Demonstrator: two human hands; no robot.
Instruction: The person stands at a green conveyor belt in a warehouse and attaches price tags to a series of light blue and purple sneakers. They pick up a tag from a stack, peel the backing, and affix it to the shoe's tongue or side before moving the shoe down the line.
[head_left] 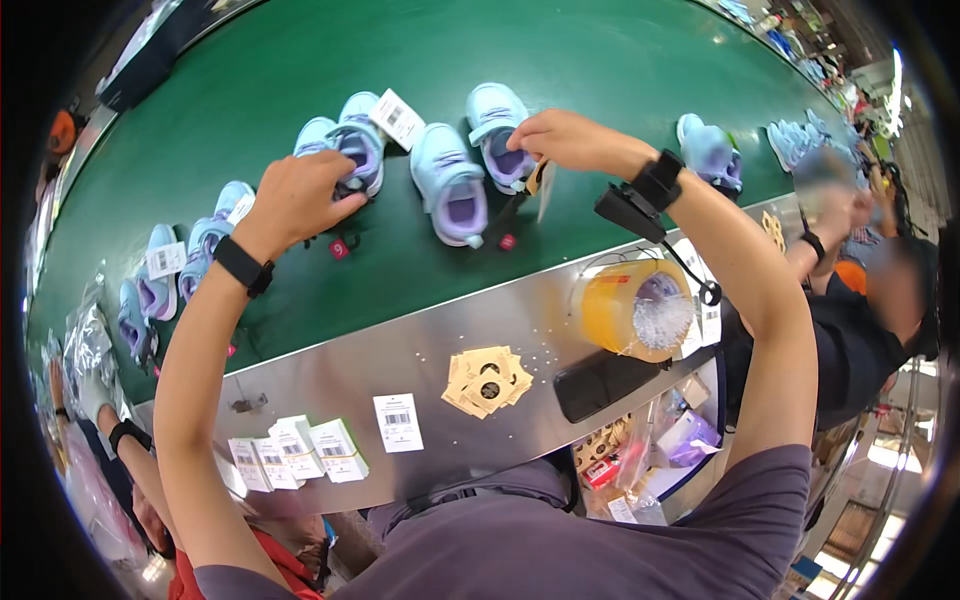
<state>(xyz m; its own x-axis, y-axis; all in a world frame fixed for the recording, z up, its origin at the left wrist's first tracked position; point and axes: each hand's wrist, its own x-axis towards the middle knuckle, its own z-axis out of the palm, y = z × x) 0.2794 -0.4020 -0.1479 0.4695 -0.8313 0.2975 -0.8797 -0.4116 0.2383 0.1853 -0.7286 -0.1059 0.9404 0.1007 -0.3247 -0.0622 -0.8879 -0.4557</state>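
Head view, bottom up: white tag stacks (290, 455) lower left, brown cards (488, 380) lower centre, yellow tape roll (605, 300) holding clear strands to their right. Past those, on the green table (620, 70), two light-blue shoes at upper centre: nearer shoe (446, 178) untouched, farther shoe (495, 125) with right hand (566, 140) at its collar, fingers bunched; can't tell if they grip. Brown tag (534, 178) just below them. Left hand (310, 195) curls over left-hand shoe (362, 140), fingertips hidden, grip unclear. More shoes (703, 148) upper right. My read: tagging in hand; next move calls for steadying the shoe, freeing the tag.
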